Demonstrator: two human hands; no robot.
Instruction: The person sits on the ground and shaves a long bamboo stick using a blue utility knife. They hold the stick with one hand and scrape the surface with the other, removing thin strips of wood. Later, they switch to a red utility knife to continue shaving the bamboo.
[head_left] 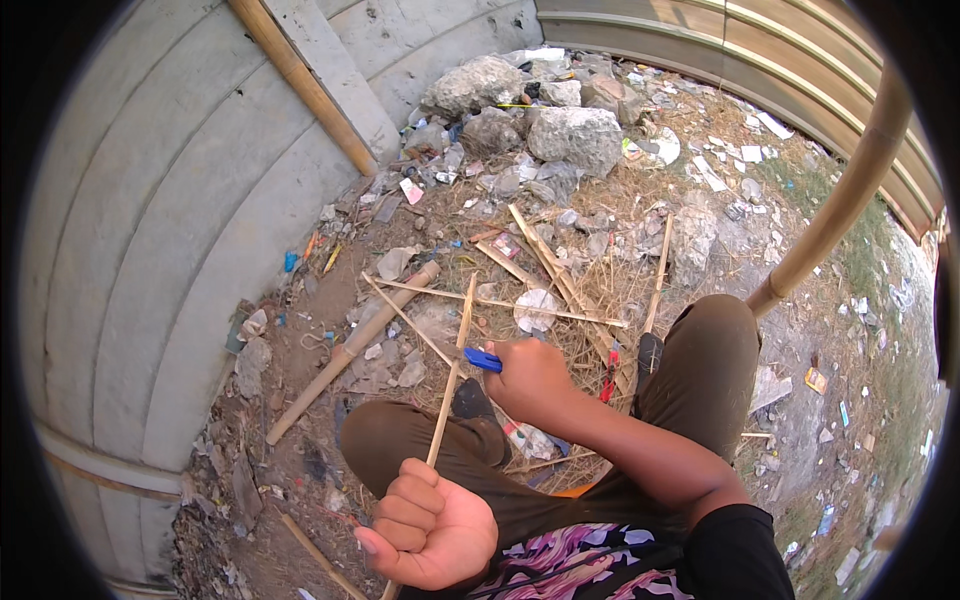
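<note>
while the left hand clenches a thin strip, the right hand grips a blue-handled knife.

A long bamboo strip (narrow, pale) slants, a blue-handled knife against it.

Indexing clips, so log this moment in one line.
left hand: grips thin pale strip | right hand: holds blue knife at strip

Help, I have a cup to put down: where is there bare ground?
The barest ground looks right of the person's right knee, before the orange wrapper, with scattered litter beyond. A smaller dirt patch lies between the wall and bamboo piece. It's crowded around the rocks and ahead of the right hand, where wood strips cross.
</note>
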